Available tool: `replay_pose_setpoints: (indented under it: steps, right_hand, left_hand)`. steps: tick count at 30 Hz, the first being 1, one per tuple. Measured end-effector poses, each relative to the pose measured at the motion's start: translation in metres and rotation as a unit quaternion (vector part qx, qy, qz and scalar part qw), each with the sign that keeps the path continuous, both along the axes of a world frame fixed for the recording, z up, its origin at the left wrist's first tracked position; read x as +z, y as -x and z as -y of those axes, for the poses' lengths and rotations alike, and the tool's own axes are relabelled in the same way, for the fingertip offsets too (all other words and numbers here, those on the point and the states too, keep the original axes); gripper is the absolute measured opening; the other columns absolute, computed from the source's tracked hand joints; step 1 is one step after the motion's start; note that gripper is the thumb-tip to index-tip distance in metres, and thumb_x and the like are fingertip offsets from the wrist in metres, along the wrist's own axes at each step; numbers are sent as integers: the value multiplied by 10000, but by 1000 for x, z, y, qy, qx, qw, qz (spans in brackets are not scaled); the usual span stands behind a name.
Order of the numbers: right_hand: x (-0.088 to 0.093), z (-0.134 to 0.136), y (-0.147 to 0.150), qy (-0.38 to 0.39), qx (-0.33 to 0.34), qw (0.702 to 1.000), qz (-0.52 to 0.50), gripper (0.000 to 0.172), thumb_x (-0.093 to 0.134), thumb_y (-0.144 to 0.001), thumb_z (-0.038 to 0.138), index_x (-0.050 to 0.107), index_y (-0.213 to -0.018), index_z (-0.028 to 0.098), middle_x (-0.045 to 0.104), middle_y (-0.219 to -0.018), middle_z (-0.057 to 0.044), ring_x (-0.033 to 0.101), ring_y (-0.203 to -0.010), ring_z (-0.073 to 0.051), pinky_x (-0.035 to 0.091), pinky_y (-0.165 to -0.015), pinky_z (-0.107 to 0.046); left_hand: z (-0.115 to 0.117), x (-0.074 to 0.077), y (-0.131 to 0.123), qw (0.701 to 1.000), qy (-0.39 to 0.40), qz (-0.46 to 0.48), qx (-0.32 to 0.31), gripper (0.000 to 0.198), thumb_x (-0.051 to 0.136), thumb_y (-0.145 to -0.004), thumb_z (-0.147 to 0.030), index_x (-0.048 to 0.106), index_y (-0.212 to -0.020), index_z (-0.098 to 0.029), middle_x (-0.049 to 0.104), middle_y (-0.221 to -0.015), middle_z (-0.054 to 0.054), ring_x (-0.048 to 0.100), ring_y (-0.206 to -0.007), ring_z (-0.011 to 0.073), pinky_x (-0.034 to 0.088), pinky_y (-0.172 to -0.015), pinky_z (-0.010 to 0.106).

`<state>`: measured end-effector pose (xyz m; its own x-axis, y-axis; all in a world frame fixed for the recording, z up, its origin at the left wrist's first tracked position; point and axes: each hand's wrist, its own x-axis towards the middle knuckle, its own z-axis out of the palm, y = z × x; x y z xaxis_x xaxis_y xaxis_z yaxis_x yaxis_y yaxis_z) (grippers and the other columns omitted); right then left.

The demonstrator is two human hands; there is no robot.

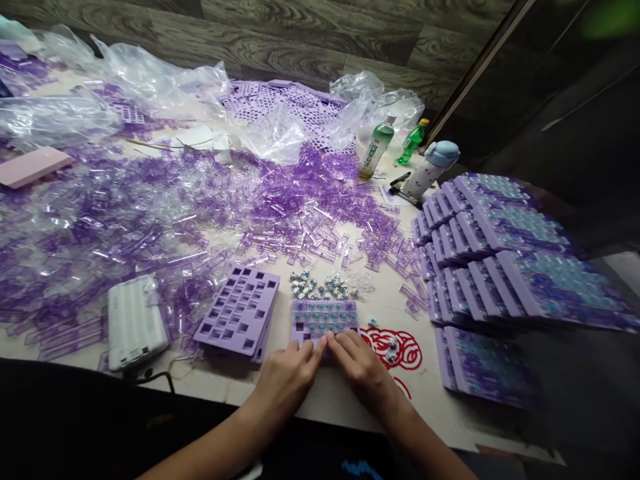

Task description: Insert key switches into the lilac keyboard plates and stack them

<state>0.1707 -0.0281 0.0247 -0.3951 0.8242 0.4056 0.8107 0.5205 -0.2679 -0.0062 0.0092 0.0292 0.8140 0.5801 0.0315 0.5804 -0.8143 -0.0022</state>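
Pressing on a lilac keyboard plate (325,319) partly filled with blue-topped key switches: the left hand (285,383) and right hand (363,367), side by side at its near edge. Fingers (345,343) of both hands lay close together, tips resting on the plate and pinching nothing visible. The plate sat on a pale desk (330,400), near its front edge.

Item, just beyond the plate: a small heap of loose key switches (320,285). Item, to its left: a stack of empty lilac plates (237,312). Item, further left: a white ribbed case (135,323). Item, right of the right hand: a red paper-cut pattern (395,347) with a few switches on it. Item, along the right: stacked filled plates (500,247), with a further stack (480,367) nearer the desk edge.

Item, across the back: a wide spread of translucent purple plastic strips (200,213), clear plastic bags (160,83), perforated purple sheets (280,103) and a pink block (33,167). Item, back right: a green-labelled bottle (375,147), a green bottle (413,141) and a white dotted flask with a blue lid (430,170). Below all lay a wood-grain floor (270,40).
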Motion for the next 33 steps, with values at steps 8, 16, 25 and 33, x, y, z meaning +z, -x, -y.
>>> replay_pose_setpoints:
  steps: [8,16,25,33]
  right_hand:
    - [-20,1,-4,0,-5,994,-112,266,404,-908,51,512,-1149,89,575,-859,-108,529,-813,-205,491,-701,-343]
    - [-17,2,-6,8,-11,993,-115,243,416,-907,59,525,-1121,94,579,-842,-102,537,-800,-197,493,-694,-338]
    - [-9,1,-6,30,5,999,-29,291,320,-928,69,524,-1135,56,588,-858,-135,540,-841,-230,499,-736,-375]
    - [11,-5,8,9,6,994,106,297,311,-907,31,605,-945,35,566,-739,-122,513,-675,-218,481,-590,-342]
  left_hand:
    - [-7,-3,0,999,7,11,-29,426,474,-853,-101,437,-1274,-152,575,-746,9,558,-648,133,412,-472,210]
    - [-8,-11,4,998,-1,36,-53,457,382,-888,-99,333,-1339,-151,542,-714,4,530,-623,128,389,-471,214]
    - [-6,-23,4,994,3,92,-61,414,308,-892,-55,340,-1304,-81,522,-700,14,522,-619,141,381,-447,232]
    - [-4,-26,1,995,25,86,-45,373,328,-879,-51,413,-1242,-75,548,-706,24,539,-629,147,411,-442,224]
